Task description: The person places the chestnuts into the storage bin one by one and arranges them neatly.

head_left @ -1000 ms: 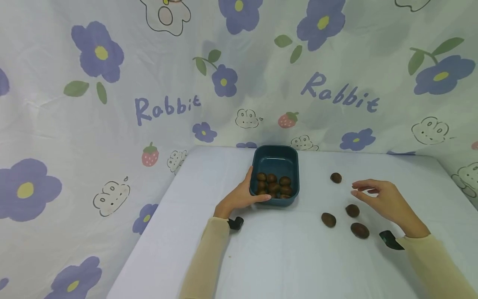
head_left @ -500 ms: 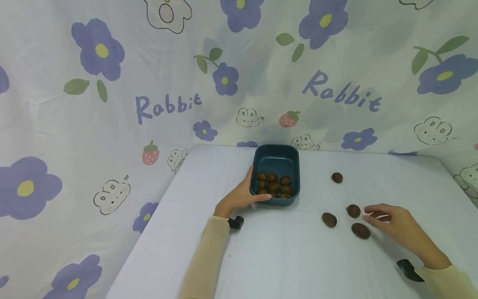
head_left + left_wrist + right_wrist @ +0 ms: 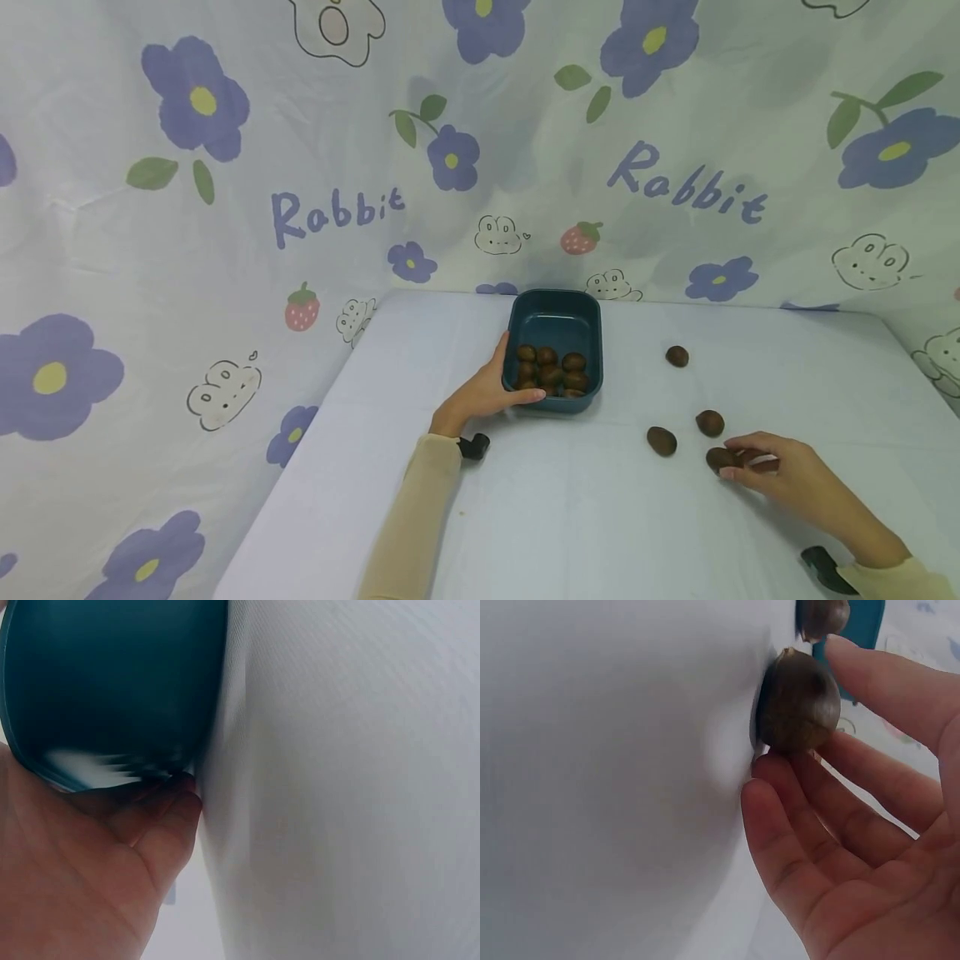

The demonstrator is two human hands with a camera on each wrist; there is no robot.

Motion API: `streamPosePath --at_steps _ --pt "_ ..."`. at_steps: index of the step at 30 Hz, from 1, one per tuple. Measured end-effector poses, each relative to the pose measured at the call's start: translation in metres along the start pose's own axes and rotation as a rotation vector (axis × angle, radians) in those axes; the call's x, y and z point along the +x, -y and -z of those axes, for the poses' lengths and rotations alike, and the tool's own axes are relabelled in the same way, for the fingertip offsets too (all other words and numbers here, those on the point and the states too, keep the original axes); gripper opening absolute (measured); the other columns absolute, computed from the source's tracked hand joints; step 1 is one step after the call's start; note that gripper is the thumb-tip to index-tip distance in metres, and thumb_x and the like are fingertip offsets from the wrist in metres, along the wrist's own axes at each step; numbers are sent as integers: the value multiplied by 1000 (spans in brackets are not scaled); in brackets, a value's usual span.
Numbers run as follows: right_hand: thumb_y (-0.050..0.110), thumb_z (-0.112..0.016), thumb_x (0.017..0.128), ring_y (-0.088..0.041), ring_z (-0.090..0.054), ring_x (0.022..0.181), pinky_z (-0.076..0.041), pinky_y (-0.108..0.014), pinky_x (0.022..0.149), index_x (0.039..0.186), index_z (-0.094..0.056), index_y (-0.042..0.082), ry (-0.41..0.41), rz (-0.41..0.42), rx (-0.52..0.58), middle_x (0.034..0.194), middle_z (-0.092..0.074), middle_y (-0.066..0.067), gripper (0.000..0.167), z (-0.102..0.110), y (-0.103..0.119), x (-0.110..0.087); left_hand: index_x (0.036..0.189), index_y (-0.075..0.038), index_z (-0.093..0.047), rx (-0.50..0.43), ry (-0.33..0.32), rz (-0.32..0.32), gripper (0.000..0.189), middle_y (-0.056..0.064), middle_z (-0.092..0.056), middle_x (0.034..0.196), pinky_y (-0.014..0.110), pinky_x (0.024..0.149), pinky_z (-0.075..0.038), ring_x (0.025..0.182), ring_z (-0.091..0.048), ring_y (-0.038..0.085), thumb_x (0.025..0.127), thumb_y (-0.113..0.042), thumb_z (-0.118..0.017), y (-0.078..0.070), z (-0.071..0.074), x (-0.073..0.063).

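Note:
At the near left corner of a dark teal box (image 3: 558,327), my left hand (image 3: 482,393) holds on, thumb along the near rim and fingers against the left wall. Several brown chestnuts (image 3: 550,375) are gathered in the box's near half. My right hand (image 3: 798,479) is at a chestnut (image 3: 718,458) on the table, its fingers around the right side. In the right wrist view the fingertips touch this chestnut (image 3: 799,705) from one side, while the thumb (image 3: 881,682) stands apart from it. The left wrist view shows the left fingers (image 3: 169,832) against the box's outer wall (image 3: 120,682).
Three more chestnuts lie loose: one (image 3: 709,423) just beyond the right hand, one (image 3: 662,442) to its left, and one (image 3: 677,357) farther back. A white cloth covers the table (image 3: 570,517). Behind it hangs a curtain (image 3: 337,150) printed with flowers and rabbits.
My right hand has moved nearer and down from beside the far chestnut, past the middle one, to the nearest chestnut on the right. My left hand and the box have stayed put.

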State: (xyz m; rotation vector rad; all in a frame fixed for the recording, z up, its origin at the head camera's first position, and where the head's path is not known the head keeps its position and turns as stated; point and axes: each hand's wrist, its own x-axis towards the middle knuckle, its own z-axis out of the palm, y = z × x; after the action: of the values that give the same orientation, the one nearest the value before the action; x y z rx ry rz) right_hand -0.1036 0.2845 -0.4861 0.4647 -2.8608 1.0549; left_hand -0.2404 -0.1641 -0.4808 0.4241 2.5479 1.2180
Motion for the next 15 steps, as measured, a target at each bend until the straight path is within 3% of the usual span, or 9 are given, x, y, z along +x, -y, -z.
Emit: streamPosePath --at_steps 3,10,15 --pt "11 -90 78 12 -59 83 -59 -19 68 108 -74 1 -2 12 7 101 -76 -8 35 -2 0 -1 165 -29 17 3 -3 0 142 -1 2 177 61 128 -22 163 -14 29 71 -82 -75 0 0 0" --pt "12 -89 79 11 -60 84 -59 -19 70 109 -74 0 27 -47 -18 105 -76 -11 36 -2 4 0 166 -27 16 12 1 8 140 -1 2 177 61 128 -22 163 -14 30 74 -78 -76 0 0 -1" --pt "11 -89 79 10 -62 84 -59 -19 69 107 -75 0 9 -21 -16 105 -77 -12 33 -2 7 2 164 -32 18 19 1 11 138 -1 3 177 60 128 -21 163 -12 29 74 -78 -76 -1 0 -1"
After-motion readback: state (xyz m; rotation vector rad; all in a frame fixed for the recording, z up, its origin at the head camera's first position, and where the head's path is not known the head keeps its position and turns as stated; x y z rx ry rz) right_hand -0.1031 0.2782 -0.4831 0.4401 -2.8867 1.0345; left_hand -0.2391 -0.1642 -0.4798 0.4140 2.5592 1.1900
